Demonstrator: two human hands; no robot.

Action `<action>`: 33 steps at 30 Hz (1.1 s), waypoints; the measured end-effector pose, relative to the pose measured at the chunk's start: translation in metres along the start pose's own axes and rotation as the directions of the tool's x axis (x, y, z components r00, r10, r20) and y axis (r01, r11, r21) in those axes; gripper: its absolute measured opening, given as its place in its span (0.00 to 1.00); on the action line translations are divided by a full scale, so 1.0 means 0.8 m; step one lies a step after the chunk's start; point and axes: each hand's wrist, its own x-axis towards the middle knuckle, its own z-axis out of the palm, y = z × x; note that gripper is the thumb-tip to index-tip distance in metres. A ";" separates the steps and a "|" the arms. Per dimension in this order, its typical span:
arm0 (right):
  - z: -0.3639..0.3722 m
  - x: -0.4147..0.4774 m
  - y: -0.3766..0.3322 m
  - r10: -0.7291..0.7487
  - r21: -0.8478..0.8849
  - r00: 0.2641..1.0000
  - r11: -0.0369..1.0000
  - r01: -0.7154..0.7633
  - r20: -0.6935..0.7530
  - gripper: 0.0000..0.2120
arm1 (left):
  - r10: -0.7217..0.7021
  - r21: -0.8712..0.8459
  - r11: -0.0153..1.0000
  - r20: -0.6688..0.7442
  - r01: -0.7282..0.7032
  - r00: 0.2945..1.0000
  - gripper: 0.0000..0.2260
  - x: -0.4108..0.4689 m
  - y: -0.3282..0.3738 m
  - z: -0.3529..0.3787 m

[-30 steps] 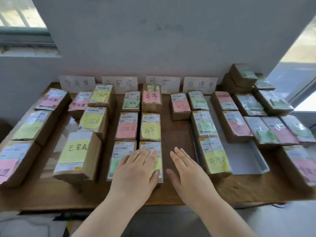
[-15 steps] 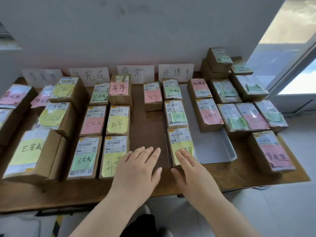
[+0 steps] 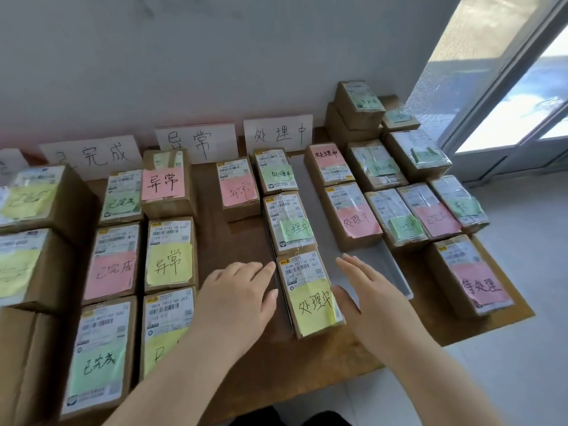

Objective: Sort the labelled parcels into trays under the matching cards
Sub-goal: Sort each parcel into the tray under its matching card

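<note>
**Mia:** What does the head view show?

**Tom:** A brown worktop [image 3: 215,241] full of box parcels. Each one has a coloured note on top. White cards lean on the wall behind them.

**Mia:** Where are the hands?

**Tom:** Both are low in the middle. The left hand [image 3: 236,302] is flat over the worktop, with its fingers straight and close together. The right hand [image 3: 372,305] is flat too, fingers straight, thumb out to the side. Neither one holds anything.

**Mia:** What is between them?

**Tom:** The yellow-note parcel [image 3: 310,296]. It lies flat at the near left end of the grey tray [image 3: 381,265]. The left hand is just beside its left edge. The right hand is just beside its right edge, over the tray. I cannot tell if any finger touches it.

**Mia:** What else is by that tray?

**Tom:** The near green-note parcel [image 3: 290,222] lies just behind the yellow one. The far green-note parcel [image 3: 275,172] is behind that. They make a line going back to the right-most card [image 3: 278,135]. The words on that card and on the yellow note look the same. Two pink-note parcels [image 3: 353,215] lie at the tray's right side.

**Mia:** And off to the sides?

**Tom:** On the left, more parcels sit in rows in front of the middle card [image 3: 196,142]. On the right, the big pink parcel [image 3: 473,278] sits near the front edge of the worktop.
</note>
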 end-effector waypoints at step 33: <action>-0.118 0.037 0.425 -0.160 -0.049 0.969 0.984 0.172 0.190 0.23 | -0.227 0.051 0.974 0.314 0.223 0.922 0.22 0.146 0.418 0.092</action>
